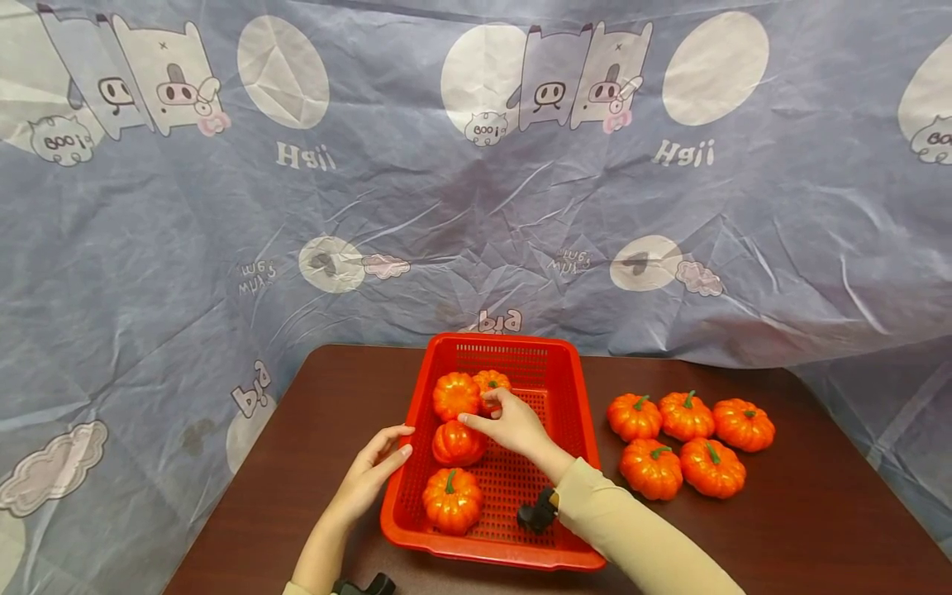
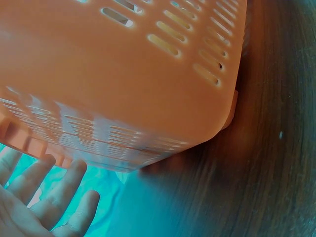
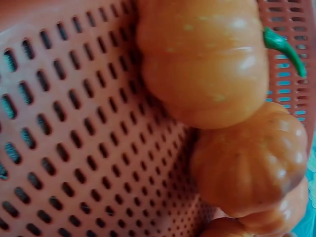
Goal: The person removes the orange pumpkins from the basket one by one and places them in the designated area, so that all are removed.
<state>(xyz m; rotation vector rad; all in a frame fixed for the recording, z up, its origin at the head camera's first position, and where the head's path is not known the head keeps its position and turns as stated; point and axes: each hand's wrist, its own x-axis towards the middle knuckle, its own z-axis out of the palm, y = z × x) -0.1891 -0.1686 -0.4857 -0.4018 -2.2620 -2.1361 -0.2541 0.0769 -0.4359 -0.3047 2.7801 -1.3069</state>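
Note:
A red plastic basket [image 1: 583, 388] stands on the table with several small orange pumpkins in it. My left hand [image 1: 364, 475] is at its left rim, fingertips right at the edge; the left wrist view shows the fingers loosely extended beside the slotted wall. Over the basket's inside is my right hand [image 1: 516, 426], thumb and index finger apart. Its thumb tip lies between an upper pumpkin [image 1: 454, 397] and a tipped pumpkin [image 1: 458, 445]. Its fingers partly hide a back pumpkin [image 1: 491, 382]. Nearest the front sits a pumpkin [image 1: 452, 502] with its green stem up [image 3: 284, 49].
Several more pumpkins [image 1: 684, 446] stand in two rows on the dark brown table [image 1: 811, 529], right of the basket. A printed grey-blue cloth [image 1: 476, 207] hangs behind the table. A black wrist device [image 1: 537, 512] on the right arm overlaps the basket's front right.

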